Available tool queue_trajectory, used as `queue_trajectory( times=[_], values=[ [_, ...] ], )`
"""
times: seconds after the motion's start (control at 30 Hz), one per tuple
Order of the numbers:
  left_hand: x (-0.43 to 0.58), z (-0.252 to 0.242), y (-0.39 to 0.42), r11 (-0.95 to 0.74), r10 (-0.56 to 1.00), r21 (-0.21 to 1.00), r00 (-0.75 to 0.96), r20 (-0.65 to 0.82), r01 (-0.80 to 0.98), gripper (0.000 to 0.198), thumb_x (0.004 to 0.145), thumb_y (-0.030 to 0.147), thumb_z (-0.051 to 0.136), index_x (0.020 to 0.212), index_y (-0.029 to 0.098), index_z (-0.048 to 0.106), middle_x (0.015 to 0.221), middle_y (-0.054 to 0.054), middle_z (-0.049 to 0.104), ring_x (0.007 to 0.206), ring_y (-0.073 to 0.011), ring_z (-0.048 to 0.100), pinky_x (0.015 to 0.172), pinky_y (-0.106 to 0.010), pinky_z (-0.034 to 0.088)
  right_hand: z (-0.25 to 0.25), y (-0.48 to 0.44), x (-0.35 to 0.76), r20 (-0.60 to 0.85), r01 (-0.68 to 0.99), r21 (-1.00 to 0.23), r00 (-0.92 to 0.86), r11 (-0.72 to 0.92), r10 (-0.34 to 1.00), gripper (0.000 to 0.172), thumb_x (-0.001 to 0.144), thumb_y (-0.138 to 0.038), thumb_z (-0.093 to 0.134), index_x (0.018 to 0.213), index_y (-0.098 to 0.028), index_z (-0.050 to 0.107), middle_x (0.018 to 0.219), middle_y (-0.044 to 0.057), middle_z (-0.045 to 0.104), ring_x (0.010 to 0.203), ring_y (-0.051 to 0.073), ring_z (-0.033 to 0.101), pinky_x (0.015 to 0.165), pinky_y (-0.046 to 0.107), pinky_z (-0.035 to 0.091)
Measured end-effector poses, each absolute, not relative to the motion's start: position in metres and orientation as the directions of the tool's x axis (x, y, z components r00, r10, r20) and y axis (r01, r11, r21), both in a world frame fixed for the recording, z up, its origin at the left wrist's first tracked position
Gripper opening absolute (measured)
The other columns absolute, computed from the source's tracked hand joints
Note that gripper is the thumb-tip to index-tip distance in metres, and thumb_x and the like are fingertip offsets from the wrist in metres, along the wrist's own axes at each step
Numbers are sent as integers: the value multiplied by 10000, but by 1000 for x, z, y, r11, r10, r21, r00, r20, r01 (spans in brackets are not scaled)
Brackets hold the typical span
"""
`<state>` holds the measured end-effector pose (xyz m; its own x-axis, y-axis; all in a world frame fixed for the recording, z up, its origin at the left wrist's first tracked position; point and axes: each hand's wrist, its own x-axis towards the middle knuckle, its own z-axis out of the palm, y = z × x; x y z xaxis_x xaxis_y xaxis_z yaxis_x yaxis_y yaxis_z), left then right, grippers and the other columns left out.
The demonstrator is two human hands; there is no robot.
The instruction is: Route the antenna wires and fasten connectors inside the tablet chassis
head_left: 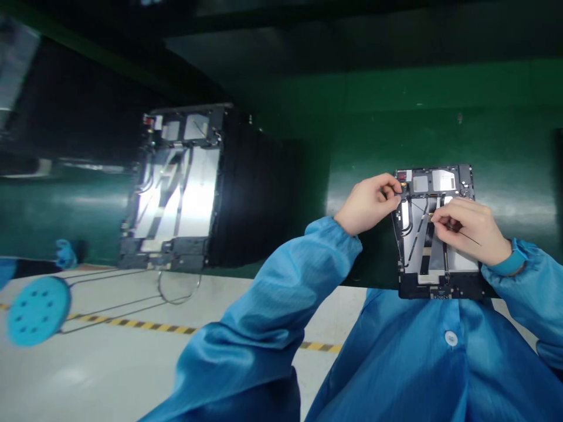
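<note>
An opened tablet (460, 264), its silver and black inner parts bare, lies in front of me at the table's near edge. At its upper left corner my left hand (372, 202) is closed in a pinch on a thin black cable (394, 231) that runs down along the tablet's left edge. My right hand (472, 228) is above the tablet's middle, fingers pinched around a thin dark wire (468, 237). One end of that wire sticks out below the palm. The fingertips hide part of the flat ribbon strips.
A tall black stack (255, 187) with another opened tablet (197, 193) on top stands to the left on the green table (373, 135). A blue round stool (38, 310) is on the pale floor (123, 363), beside yellow-black striped tape (153, 326).
</note>
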<state>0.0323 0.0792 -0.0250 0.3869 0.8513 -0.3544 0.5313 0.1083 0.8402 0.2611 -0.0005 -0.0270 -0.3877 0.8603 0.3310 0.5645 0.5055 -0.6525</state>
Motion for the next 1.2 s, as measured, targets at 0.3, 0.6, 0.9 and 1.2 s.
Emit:
queue_trajectory(
  times=[0.3, 0.6, 0.9, 1.2],
  values=[
    [46, 7, 113, -553, 654, 418, 686, -318, 721, 157, 870, 157, 610, 798, 185, 748, 919, -57, 737, 891, -214, 684, 869, -314, 490, -31, 1, 264, 361, 554, -654, -370, 515, 856, 162, 914, -122, 572, 925, -223, 699, 741, -3, 679, 675, 154, 613, 647, 298, 499],
    [62, 23, 114, -580, 644, 244, 621, -446, 777, 175, 889, 156, 616, 784, 179, 755, 895, -78, 729, 945, -260, 698, 894, -345, 492, -27, 0, 263, 369, 578, -637, -352, 510, 860, 160, 933, -149, 563, 887, -229, 694, 712, -4, 671, 667, 161, 613, 664, 316, 493],
    [62, 25, 97, -554, 737, 124, 554, -388, 823, 174, 964, 230, 599, 965, 142, 749, 1081, -136, 733, 1064, -329, 697, 891, -395, 524, -18, 24, 280, 257, 757, -638, 37, 141, 966, 103, 825, -197, 597, 876, -241, 674, 780, 14, 708, 718, 195, 626, 736, 365, 522],
    [77, 18, 55, -423, 812, 250, 486, -323, 871, 315, 984, 376, 522, 1038, 140, 722, 1057, -152, 737, 989, -329, 714, 808, -399, 547, -9, 25, 284, 184, 815, -379, -398, 439, 899, 217, 838, -87, 546, 923, -225, 692, 769, 30, 697, 800, 219, 608, 761, 351, 414]
  ],
)
